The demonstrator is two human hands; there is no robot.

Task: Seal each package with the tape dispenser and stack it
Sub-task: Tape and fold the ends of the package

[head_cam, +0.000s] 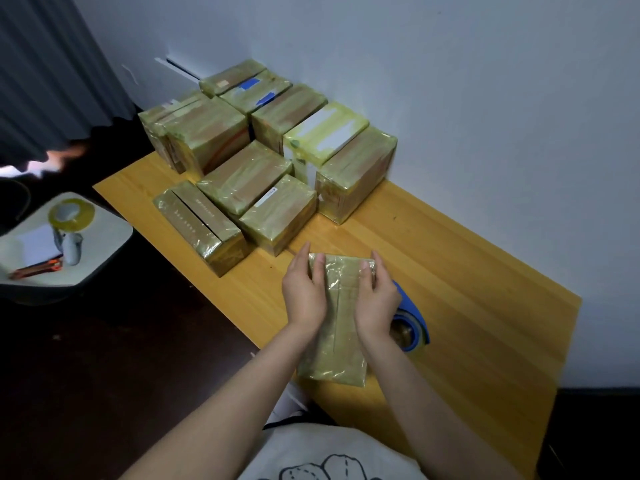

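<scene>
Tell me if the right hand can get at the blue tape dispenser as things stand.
Probably yes. The tape dispenser lies on the table right beside the right hand, with nothing between them. But that hand and the left hand both hold the package, so it must let go first.

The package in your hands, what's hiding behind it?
A blue tape dispenser lies on the wooden table beside the package. The right hand covers part of it.

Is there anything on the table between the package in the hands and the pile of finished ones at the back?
Nothing visible. The package is held by the left hand and right hand, and only bare table lies between it and the pile.
</scene>
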